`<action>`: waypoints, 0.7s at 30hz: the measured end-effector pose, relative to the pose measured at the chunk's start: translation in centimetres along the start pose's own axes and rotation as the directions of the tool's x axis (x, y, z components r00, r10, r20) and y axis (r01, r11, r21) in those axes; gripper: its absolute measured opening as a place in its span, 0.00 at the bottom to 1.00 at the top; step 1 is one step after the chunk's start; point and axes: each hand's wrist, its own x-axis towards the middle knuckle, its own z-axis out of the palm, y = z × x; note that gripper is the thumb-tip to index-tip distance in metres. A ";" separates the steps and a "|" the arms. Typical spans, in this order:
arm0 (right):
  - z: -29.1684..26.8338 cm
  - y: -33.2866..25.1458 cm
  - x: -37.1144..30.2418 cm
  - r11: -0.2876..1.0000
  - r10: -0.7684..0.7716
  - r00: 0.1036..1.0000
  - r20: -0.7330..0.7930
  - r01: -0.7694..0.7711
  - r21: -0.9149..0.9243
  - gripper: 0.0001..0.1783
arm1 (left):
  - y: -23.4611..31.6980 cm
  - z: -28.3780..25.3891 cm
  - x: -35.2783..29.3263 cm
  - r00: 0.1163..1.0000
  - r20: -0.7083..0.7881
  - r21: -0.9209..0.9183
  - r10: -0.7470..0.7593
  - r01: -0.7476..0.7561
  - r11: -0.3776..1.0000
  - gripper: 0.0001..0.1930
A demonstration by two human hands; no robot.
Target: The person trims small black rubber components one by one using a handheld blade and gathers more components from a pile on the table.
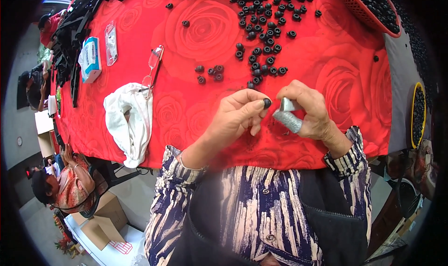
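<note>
Between the thumb and index finger of my left hand (pixel 233 116) is a small round black plastic piece (pixel 267 103). Close beside it on the right, my right hand (pixel 313 109) is closed on a small silver metal blade (pixel 288 104). Shiny silver tape (pixel 289 121) wraps the right thumb. The blade and the piece are a little apart. Just beyond my hands, many similar black pieces (pixel 268 41) lie loose over the red rose-patterned tablecloth (pixel 200 37). A small cluster of them (pixel 215 71) sits to the left of that spread.
A white cloth (pixel 128 126), eyeglasses (pixel 153 70), a clear case (pixel 111 43) and a tissue pack (pixel 90 60) lie at left. Black strips (pixel 74 42) pile beyond. Black pieces fill a red basket (pixel 347 0) and a yellow-rimmed basket (pixel 421 91). A person (pixel 70 182) sits at left.
</note>
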 end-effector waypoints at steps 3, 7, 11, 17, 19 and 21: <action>0.5 -0.5 0.0 0.998 0.035 0.999 -0.002 -0.034 0.045 0.17 | 0.3 1.5 -0.5 0.987 -0.131 0.458 0.088 -0.018 0.889 0.08; 0.8 -0.1 -0.3 0.978 0.159 0.987 -0.006 -0.156 0.139 0.14 | -0.8 1.2 0.2 0.710 0.309 0.835 0.633 -0.521 0.178 0.13; 0.5 -0.3 -0.4 0.933 0.283 0.957 0.068 -0.291 0.210 0.13 | -0.9 1.4 0.4 0.670 0.379 0.840 0.638 -0.538 0.066 0.13; 0.8 0.3 -0.4 0.986 0.092 0.995 -0.025 -0.088 0.139 0.13 | -0.8 1.8 0.0 0.960 -0.053 0.303 0.276 -0.248 0.920 0.11; 0.5 -0.2 -0.1 0.996 0.002 1.000 -0.013 -0.001 0.093 0.13 | 0.0 1.3 0.2 0.992 -0.035 0.221 0.118 -0.108 0.969 0.11; 0.6 -0.5 -0.1 0.992 -0.128 0.992 -0.001 0.128 0.006 0.15 | 0.0 1.0 0.2 0.999 -0.012 0.133 -0.051 0.052 0.990 0.12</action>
